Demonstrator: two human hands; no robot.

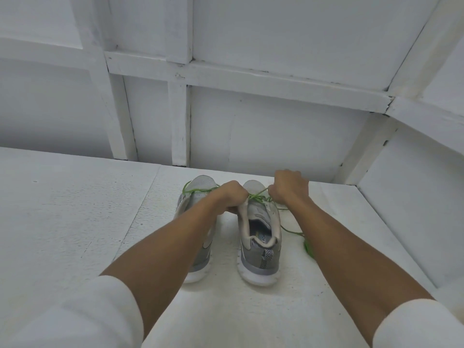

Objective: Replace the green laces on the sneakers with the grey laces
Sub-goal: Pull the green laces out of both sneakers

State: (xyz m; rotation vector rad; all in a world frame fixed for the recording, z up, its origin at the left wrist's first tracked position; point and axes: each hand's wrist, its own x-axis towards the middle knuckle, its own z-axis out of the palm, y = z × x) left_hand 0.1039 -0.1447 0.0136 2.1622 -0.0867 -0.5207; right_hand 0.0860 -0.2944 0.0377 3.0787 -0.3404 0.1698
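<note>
white-painted board surface (75,222), backed by a panelled white wall (276,134). pair of grey mesh sneakers near the back of the surface, heels toward the wearer, side by side and just apart: left-side sneaker (200,188), right-side sneaker (261,252). green lace (256,195) strung from the toe of the left-side sneaker across to the throat of the right-side sneaker, with a loose tail (307,247) trailing on the surface just beside the right-side sneaker. grey laces not in view.

left hand (233,197): fingers curled at the tongue and collar of the right-side sneaker, bracing it; any hold on the lace as well not discernible. right hand (288,189): pinched on the green lace, near the left hand but apart from it.

handling, by judgement: lace thin, limp and light, likely to snag at the eyelets. pinch close to the eyelet and draw short lengths straight out. sneaker light and soft-walled, apt to slide on the paint; steady by the collar or heel, not by the mesh.
</note>
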